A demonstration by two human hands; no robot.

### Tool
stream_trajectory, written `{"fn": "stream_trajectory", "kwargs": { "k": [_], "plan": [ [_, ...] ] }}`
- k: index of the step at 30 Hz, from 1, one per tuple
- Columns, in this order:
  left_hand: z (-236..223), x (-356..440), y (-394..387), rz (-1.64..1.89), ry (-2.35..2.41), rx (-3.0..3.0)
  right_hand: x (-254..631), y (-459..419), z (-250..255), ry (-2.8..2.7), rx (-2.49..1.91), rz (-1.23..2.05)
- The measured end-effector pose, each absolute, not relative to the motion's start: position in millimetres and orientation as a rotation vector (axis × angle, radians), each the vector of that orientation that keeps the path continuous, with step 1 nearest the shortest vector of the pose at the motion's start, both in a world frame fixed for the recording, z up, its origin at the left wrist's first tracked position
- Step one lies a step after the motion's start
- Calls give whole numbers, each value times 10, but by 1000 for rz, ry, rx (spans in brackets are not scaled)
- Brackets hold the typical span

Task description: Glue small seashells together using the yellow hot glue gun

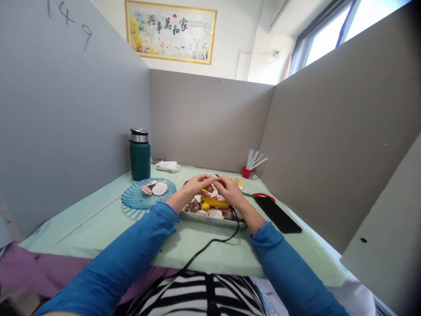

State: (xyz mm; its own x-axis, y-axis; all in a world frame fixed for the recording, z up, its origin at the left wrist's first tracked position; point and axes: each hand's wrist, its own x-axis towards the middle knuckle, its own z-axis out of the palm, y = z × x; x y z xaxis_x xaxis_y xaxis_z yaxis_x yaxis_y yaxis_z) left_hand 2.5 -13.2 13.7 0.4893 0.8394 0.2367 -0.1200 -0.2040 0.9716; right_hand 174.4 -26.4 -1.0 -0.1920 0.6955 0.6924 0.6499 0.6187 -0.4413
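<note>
My left hand (199, 184) and my right hand (229, 189) meet above a metal tray (213, 221), fingers pinched together. Between the fingertips is a small white piece (214, 187), partly hidden, too small for me to tell its kind. Directly below lies a yellow glue gun (215, 202) in the tray, its black cord (210, 241) running over the front rim toward my body. Shells (215, 213) in white and brown surround the glue gun. Blue sleeves cover both forearms.
To the left, a blue scalloped plate (131, 197) bears a few shells (159, 188); a green bottle (140, 160) stands behind it. On the right are a black phone (278, 214), red-handled scissors (265, 196) and a red cup (246, 172) of glue sticks (255, 159). Grey partitions (210, 118) enclose the table.
</note>
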Motion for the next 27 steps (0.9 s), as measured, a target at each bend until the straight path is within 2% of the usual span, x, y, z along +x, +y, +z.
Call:
{"fn": "stream_trajectory", "kwargs": {
  "k": [27],
  "plan": [
    [131,32,-106,1026,634,1528,1743,-270,-17,-1865,-1090,40]
  ]
}}
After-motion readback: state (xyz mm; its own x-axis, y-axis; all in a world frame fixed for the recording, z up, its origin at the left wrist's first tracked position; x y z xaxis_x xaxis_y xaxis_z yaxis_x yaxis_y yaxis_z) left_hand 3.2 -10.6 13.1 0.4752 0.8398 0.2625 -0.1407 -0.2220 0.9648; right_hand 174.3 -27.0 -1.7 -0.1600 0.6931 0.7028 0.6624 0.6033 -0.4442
